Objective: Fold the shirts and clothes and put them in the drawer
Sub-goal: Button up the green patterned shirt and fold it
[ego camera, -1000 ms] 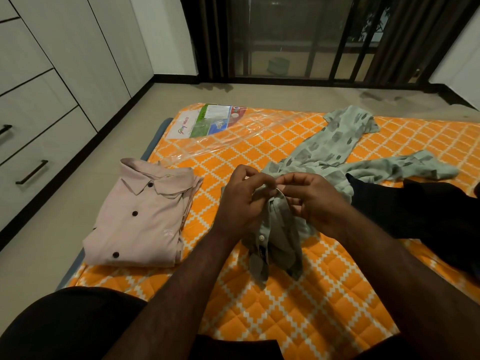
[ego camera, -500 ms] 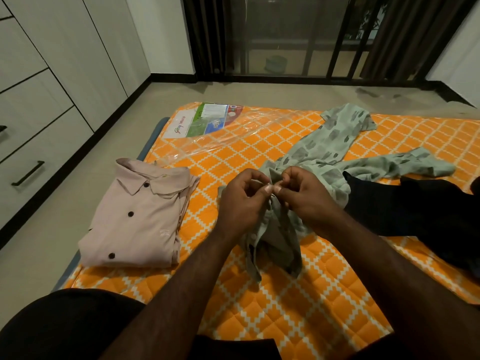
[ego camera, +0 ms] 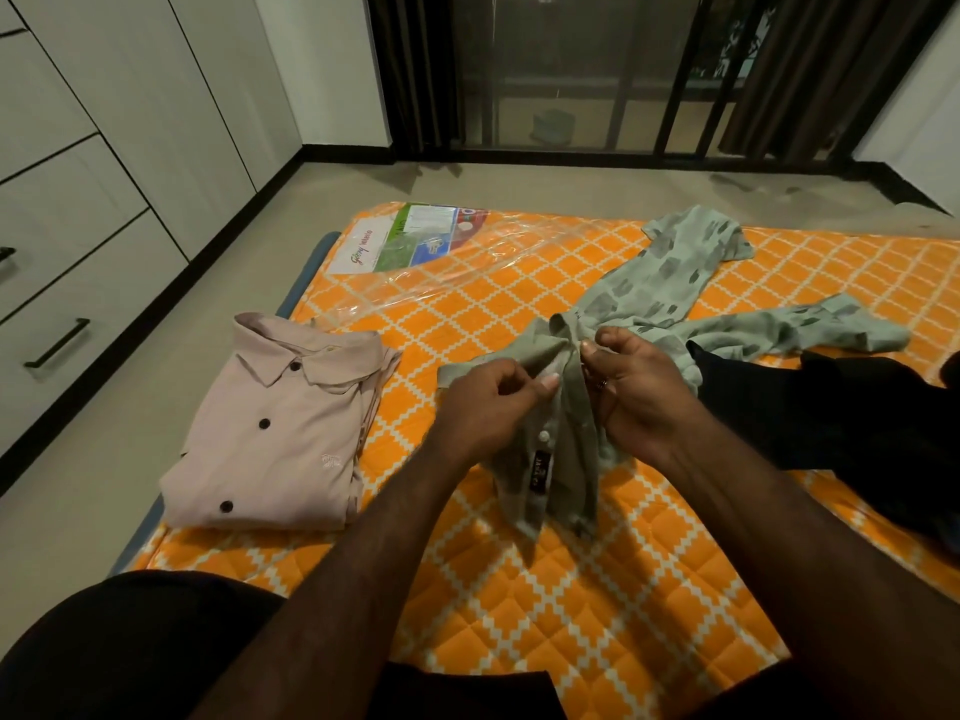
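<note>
I see the green shirt [ego camera: 563,459] bunched mid-mattress [ego camera: 571,615]; my left hand [ego camera: 488,407] and right hand [ego camera: 639,392] each pinch its placket near the collar. Risk: the loose sleeves may twist, spoiling the fold. The folded pink shirt [ego camera: 275,428] lies at the mattress's left edge, dark clothes [ego camera: 857,433] crowd the right, and the drawers [ego camera: 67,314] look closed.
</note>
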The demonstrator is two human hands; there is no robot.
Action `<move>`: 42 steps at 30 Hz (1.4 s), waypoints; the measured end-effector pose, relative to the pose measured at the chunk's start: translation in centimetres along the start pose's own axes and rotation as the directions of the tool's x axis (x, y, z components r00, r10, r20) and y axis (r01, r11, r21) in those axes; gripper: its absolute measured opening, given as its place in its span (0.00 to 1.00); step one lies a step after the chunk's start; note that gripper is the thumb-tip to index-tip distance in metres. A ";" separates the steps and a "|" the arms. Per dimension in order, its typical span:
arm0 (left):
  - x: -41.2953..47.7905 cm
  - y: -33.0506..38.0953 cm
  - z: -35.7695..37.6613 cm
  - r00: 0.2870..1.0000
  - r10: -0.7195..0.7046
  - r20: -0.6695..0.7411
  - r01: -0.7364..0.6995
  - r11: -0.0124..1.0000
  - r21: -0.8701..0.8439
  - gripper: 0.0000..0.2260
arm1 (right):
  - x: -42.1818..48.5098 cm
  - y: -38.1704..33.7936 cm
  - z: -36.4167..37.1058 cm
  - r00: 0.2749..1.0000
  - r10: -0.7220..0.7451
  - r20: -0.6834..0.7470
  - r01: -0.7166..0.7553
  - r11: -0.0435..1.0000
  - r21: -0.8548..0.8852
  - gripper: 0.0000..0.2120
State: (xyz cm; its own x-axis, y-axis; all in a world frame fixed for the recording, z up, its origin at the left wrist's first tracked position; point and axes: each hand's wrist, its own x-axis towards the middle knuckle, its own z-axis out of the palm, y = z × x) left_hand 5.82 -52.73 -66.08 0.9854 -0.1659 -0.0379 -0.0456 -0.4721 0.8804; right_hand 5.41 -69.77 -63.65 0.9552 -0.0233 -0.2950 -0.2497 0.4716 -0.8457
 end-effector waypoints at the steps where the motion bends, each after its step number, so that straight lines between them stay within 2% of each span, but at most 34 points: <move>1: 0.0 -0.1 0.0 0.995 -0.050 0.083 0.050 0.999 -0.001 0.17 | 0.0 0.0 -0.1 1.000 -0.005 -0.029 0.005 1.000 0.010 0.08; 4: -0.3 -0.3 0.2 0.966 -0.079 0.248 0.102 0.991 -0.081 0.14 | 0.3 0.1 -0.3 0.992 -0.004 -0.129 0.012 0.998 0.059 0.06; 6: -0.4 -0.4 0.4 0.958 -0.063 0.280 0.112 0.980 -0.163 0.09 | 0.4 0.1 -0.4 0.988 0.001 -0.153 0.017 0.993 0.117 0.07; 9: -0.7 -0.1 0.6 0.958 -0.105 0.267 0.187 0.934 -0.305 0.08 | 0.4 0.2 -0.4 0.992 0.011 -0.127 0.008 0.990 0.143 0.09; 11: -0.7 0.1 0.9 0.962 -0.131 0.240 0.216 0.903 -0.371 0.08 | 0.1 0.1 -0.3 0.997 0.030 -0.065 -0.022 0.993 0.118 0.08; 14: -0.8 0.3 1.0 0.965 -0.177 0.195 0.253 0.830 -0.498 0.08 | -0.3 -0.2 0.1 0.998 0.062 0.028 -0.064 0.992 0.105 0.12; 16: -0.8 0.4 0.8 0.965 -0.198 0.172 0.262 0.780 -0.569 0.08 | -0.6 -0.4 0.3 0.999 0.036 0.031 -0.035 0.999 -0.023 0.14; 17: -0.8 0.4 0.7 0.964 -0.213 0.157 0.265 0.764 -0.588 0.09 | -0.7 -0.4 0.2 1.000 0.004 0.021 0.000 0.982 -0.189 0.13; 18: -0.7 0.4 0.6 0.963 -0.228 0.142 0.267 0.752 -0.603 0.09 | -0.7 -0.5 0.1 0.999 -0.045 0.018 0.048 0.906 -0.420 0.13; 19: -0.7 0.4 0.5 0.961 -0.245 0.127 0.269 0.737 -0.620 0.09 | -0.7 -0.5 -0.1 0.995 -0.097 0.031 0.093 0.754 -0.651 0.13; 20: -0.6 0.4 0.5 0.960 -0.258 0.111 0.269 0.729 -0.630 0.08 | -0.7 -0.5 -0.3 0.990 -0.130 0.059 0.123 0.575 -0.809 0.13; 21: -0.4 0.2 0.5 0.958 -0.273 0.093 0.268 0.729 -0.630 0.08 | -0.7 -0.5 -0.5 0.988 -0.134 0.082 0.134 0.446 -0.885 0.14; 22: -0.2 0.1 0.5 0.956 -0.286 0.072 0.267 0.733 -0.625 0.09 | -0.7 -0.6 -0.6 0.990 -0.112 0.090 0.128 0.404 -0.906 0.13; 26: -0.2 0.0 0.4 0.955 -0.295 0.009 0.241 0.763 -0.600 0.09 | -0.9 -1.0 -0.8 0.996 0.007 0.085 0.071 0.497 -0.865 0.09; 28: -0.4 0.1 0.3 0.969 -0.243 -0.043 0.190 0.847 -0.496 0.10 | -1.0 -1.1 -0.7 0.998 0.028 0.058 0.029 0.598 -0.801 0.10; 30: -0.5 0.1 0.1 0.987 -0.089 -0.131 0.058 0.973 -0.221 0.15 | -1.0 -1.2 -0.5 0.999 0.044 0.028 -0.012 0.711 -0.703 0.12; 31: -0.5 0.2 -0.1 0.990 0.012 -0.143 -0.019 0.999 -0.048 0.19 | -1.0 -1.2 -0.4 0.999 0.042 0.022 -0.017 0.756 -0.654 0.13; 32: -0.5 0.5 -0.2 0.987 0.100 -0.126 -0.088 0.992 0.094 0.22 | -1.0 -1.4 -0.4 0.999 0.036 0.021 -0.016 0.792 -0.610 0.14; 34: -0.6 1.2 -0.3 0.978 0.194 -0.080 -0.172 0.958 0.227 0.26 | -1.1 -1.7 -0.4 0.999 0.025 0.023 -0.009 0.845 -0.534 0.14; 37: -0.6 1.7 -0.6 0.975 0.213 -0.061 -0.196 0.958 0.210 0.23 | -1.1 -1.8 -0.4 1.000 -0.012 0.008 0.014 0.874 -0.486 0.14; 42: -0.2 1.5 -0.7 0.993 0.117 -0.003 -0.116 0.983 0.139 0.12 | -1.0 -1.5 -0.3 0.997 -0.077 -0.006 0.064 0.868 -0.492 0.15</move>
State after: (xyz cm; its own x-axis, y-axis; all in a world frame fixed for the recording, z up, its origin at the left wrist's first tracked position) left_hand 5.66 -52.84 -64.41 0.9738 -0.2174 0.0673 -0.1819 -0.5658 0.8042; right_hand 4.83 -70.76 -62.24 0.9706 -0.0650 -0.2317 -0.2337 -0.0257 -0.9720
